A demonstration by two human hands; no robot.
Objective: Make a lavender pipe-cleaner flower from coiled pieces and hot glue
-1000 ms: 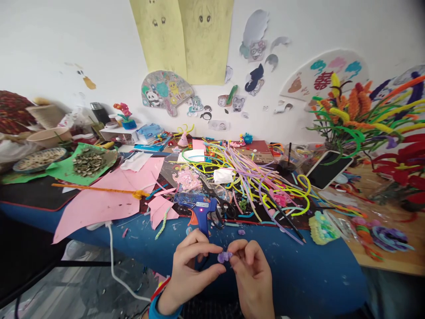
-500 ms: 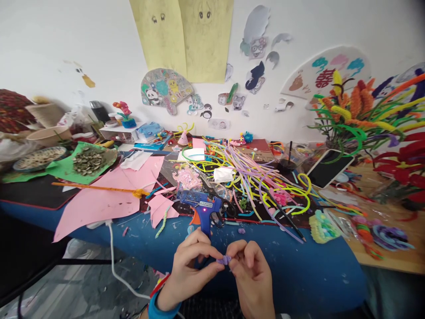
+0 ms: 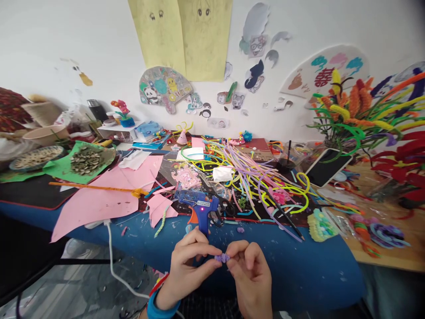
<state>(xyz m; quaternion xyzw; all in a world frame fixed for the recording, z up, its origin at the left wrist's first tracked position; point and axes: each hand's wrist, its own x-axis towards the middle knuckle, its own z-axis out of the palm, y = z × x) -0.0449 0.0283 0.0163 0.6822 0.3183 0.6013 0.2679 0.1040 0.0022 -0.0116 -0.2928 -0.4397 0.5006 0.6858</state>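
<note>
Between my two hands, over the near edge of the blue table, is a small purple fuzzy piece (image 3: 222, 258). My left hand (image 3: 192, 259) pinches its left end between thumb and forefinger. The thumb and fingers of my right hand (image 3: 249, 270) grip its right end. Just beyond my left hand lies a blue glue gun (image 3: 203, 208) with a red light lit, its handle toward me. Another small purple piece (image 3: 241, 230) rests on the blue cloth beyond my hands.
Long fuzzy stems (image 3: 247, 164) are heaped behind the glue gun, with a black pencil (image 3: 288, 217) to the right. Pink paper (image 3: 109, 195) lies at left. A phone (image 3: 327, 167) leans near the flower bunch. A white cable (image 3: 114, 261) hangs over the front edge.
The view has shifted slightly. Both hands stay on the purple piece, which shows a little more between the fingertips.
</note>
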